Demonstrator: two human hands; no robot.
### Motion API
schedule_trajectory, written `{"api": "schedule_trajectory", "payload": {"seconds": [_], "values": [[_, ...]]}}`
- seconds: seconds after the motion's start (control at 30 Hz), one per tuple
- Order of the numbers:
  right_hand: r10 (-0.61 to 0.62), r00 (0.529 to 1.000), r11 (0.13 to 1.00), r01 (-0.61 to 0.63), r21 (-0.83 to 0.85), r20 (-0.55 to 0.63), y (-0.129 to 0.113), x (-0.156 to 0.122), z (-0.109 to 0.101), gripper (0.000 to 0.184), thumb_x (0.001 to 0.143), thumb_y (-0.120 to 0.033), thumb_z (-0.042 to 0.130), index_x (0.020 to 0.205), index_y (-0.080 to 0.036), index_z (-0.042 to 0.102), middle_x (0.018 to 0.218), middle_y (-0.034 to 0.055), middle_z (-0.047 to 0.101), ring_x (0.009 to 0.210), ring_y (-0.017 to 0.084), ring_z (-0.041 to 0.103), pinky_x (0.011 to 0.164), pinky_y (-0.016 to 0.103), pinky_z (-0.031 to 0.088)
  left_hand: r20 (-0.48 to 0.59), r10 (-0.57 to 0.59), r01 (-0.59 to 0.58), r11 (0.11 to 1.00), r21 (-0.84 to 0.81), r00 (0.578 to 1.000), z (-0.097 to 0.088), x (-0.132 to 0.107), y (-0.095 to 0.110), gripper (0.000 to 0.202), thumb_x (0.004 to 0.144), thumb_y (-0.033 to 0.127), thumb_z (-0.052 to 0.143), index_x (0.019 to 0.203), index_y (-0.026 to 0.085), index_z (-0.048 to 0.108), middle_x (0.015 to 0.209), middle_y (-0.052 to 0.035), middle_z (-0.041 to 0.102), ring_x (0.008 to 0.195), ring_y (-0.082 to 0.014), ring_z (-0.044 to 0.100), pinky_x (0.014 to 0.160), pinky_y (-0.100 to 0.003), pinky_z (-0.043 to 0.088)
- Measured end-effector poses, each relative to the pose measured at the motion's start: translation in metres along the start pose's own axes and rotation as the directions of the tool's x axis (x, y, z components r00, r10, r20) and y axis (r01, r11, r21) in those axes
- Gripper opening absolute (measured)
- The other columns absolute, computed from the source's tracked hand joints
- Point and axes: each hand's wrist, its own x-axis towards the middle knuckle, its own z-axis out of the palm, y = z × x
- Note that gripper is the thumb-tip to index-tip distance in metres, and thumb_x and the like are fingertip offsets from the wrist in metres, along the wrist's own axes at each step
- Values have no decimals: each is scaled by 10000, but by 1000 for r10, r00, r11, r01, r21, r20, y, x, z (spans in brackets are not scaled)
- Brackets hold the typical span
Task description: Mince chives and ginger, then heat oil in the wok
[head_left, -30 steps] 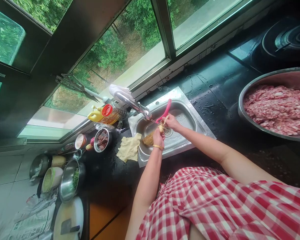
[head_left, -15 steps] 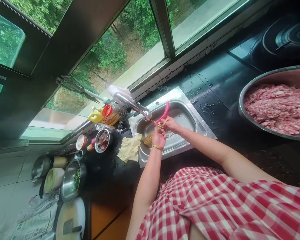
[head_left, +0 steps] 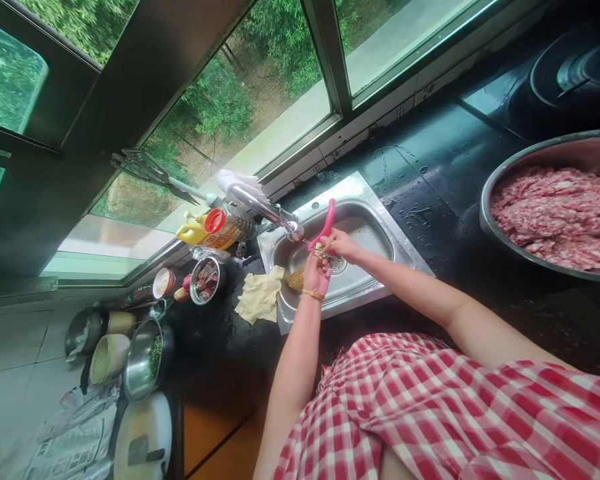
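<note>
Over the steel sink (head_left: 365, 293), my left hand (head_left: 318, 275) is closed around a small pale, knobbly piece that looks like ginger root (head_left: 320, 251). My right hand (head_left: 346, 246) is closed too, its fingers meeting the left fingertips at the root. A pink curved tool that looks like a peeler (head_left: 329, 220) runs past the right fingers, its far end sticking up toward the window. Fingers cover its working end. The faucet (head_left: 294, 231) ends just beside the hands. A rough brown thing (head_left: 295, 279) lies in the sink below my left wrist.
A cream cloth (head_left: 260, 295) lies at the sink's left edge. Farther left stand a small bowl of dark red pieces (head_left: 205, 280), a yellow bottle (head_left: 193, 232) and a steel bowl with chopped greens (head_left: 139, 377). On the right sits a large basin of minced meat (head_left: 485, 193).
Both hands stay together over the sink. The pink tool has shifted slightly left and up, and my right fingers have moved a little on the pale piece.
</note>
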Motion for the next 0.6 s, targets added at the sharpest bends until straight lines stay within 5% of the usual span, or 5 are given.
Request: {"api": "schedule_trajectory", "payload": {"seconds": [0.3, 0.47, 0.6], "values": [[46, 985, 995, -30, 96, -168, -4, 16, -9, 211, 742, -326, 638, 786, -184, 488, 709, 46, 661, 518, 101, 534, 476, 239, 447, 85, -51, 59, 994, -96, 995, -10, 1, 6, 160, 845, 334, 521, 913, 192, 550, 606, 31, 356, 479, -54, 320, 417, -152, 268], [12, 996, 994, -2, 110, -89, 6, 2, 1, 270, 684, -364, 677, 757, -173, 500, 700, 21, 628, 587, 104, 557, 527, 225, 453, 34, -62, 64, 994, -86, 998, -3, 3, 2, 306, 876, 453, 420, 821, 179, 544, 597, 20, 370, 459, -54, 318, 399, -159, 268], [-71, 994, 997, 72, 2, -77, 11, -7, 9, 300, 663, -419, 655, 758, -180, 500, 631, -30, 574, 539, 82, 495, 493, 205, 408, -47, 27, -23, 995, 100, 999, 1, 4, -6, 430, 839, 570, 394, 861, 171, 552, 598, 13, 428, 441, -49, 331, 374, -153, 236]]}}
